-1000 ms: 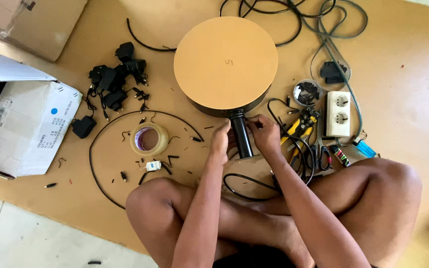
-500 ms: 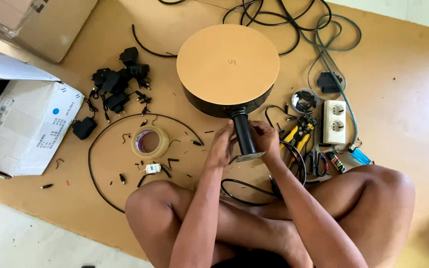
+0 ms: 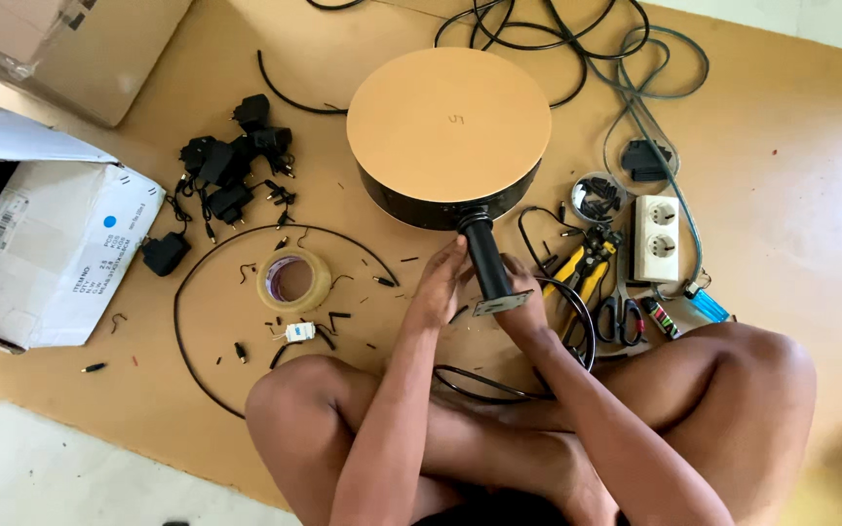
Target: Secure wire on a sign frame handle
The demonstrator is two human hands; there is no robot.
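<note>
A round black lamp-like unit with a flat tan top (image 3: 448, 125) lies on the brown cardboard floor sheet in front of my crossed legs. A black tube stem (image 3: 485, 258) with a small metal end plate sticks out of it toward me. My left hand (image 3: 438, 285) rests against the left side of the stem, fingers curled. My right hand (image 3: 523, 304) grips the stem's lower end at the plate. A black cable (image 3: 479, 382) loops under my wrists.
A tape roll (image 3: 294, 280) and wire scraps lie to the left, black power adapters (image 3: 226, 170) beyond. An open white box (image 3: 46, 253) stands far left. Yellow-handled pliers (image 3: 582, 268), scissors, a white double socket (image 3: 659, 237) and tangled cables (image 3: 626, 68) fill the right.
The view has shifted slightly. Both hands have slid a little down the stem, toward its plate end; the lamp unit stays in place.
</note>
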